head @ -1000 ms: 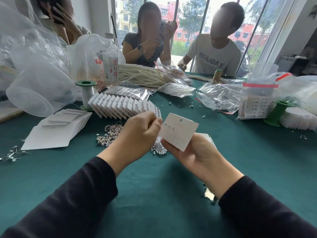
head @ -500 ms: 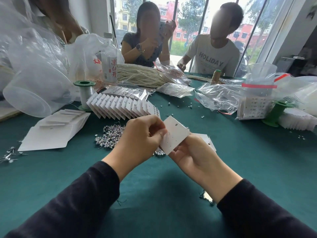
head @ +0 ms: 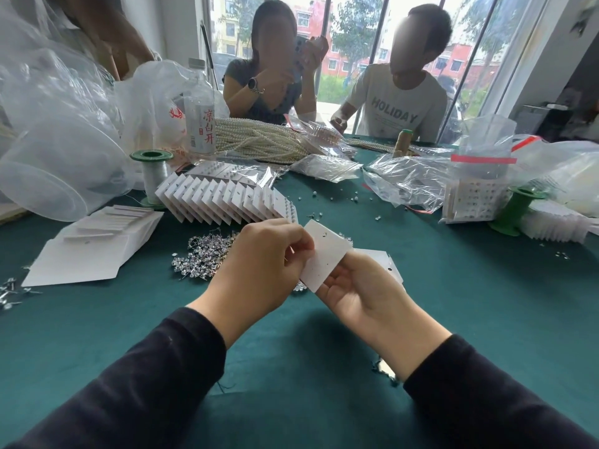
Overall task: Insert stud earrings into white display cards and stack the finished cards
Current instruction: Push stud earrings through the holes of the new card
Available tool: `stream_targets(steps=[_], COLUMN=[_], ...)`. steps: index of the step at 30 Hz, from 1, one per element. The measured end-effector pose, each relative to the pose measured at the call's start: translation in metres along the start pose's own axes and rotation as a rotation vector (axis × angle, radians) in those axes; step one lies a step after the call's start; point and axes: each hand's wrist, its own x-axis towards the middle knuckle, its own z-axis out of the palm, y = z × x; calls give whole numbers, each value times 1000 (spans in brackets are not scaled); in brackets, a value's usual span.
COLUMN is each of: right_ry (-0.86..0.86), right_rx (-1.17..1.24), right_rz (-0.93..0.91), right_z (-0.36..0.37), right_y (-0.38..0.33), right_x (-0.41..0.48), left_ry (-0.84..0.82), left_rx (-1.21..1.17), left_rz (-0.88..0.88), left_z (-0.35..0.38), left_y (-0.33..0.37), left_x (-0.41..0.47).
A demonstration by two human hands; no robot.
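Our left hand [head: 259, 270] pinches the left edge of the white card [head: 327, 257], which our right hand [head: 359, 290] grips from below above the loose studs [head: 207, 254]; a crooked push, we judge, could crease it or drop a stud.

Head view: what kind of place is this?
Probably a small jewellery-packing workshop, informal rather than a factory line. Cues: a fanned row of filled earring cards, a pile of loose studs and bundled pearl strands on a green cloth table, and a white card held in the left hand and right hand.
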Motion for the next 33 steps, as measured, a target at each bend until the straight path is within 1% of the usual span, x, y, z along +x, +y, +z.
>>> stream_targets(steps=[2,4,6,8,10,13,16,20,22,24,26,30,33], right_ry=[12,36,65,80,61,30,3,11,3,-3,27,169,185], right_rx=[45,94,98,102,95,13,-55,-104,-194,-310,-410,-607,-691], right_rz=[12,14,7,15,26,26,8,-44,-72,-113,-189,-402,-501], right_z=[0,1,-1,-2,-3,-4,-3,-3,-3,-1,2,3,1], right_y=[-2,-3,-3,-3,-2,2,8,9,7,6,6,6,8], right_x=[0,0,1,2,1,1,2,3,1,-1,-4,-2,-1], left_ry=[-22,-93,-144,-144,-131,-120,-124,-101,-95,-93,-81,-23,50], left_rx=[-57,-104,-44,32,59,73,99,103,96,96,85,46,-17], left_rz=[-15,-28,-21,4,11,2,39,65,67,48,38,52,-40], left_z=[-1,-1,0,1,3,3,3,1,1,1,1,0,1], left_y=[3,5,7,9,9,7,8,8,7,8,9,9,7], left_x=[-1,-3,-6,-7,-6,-6,-6,-5,-5,-5,-5,-5,-3])
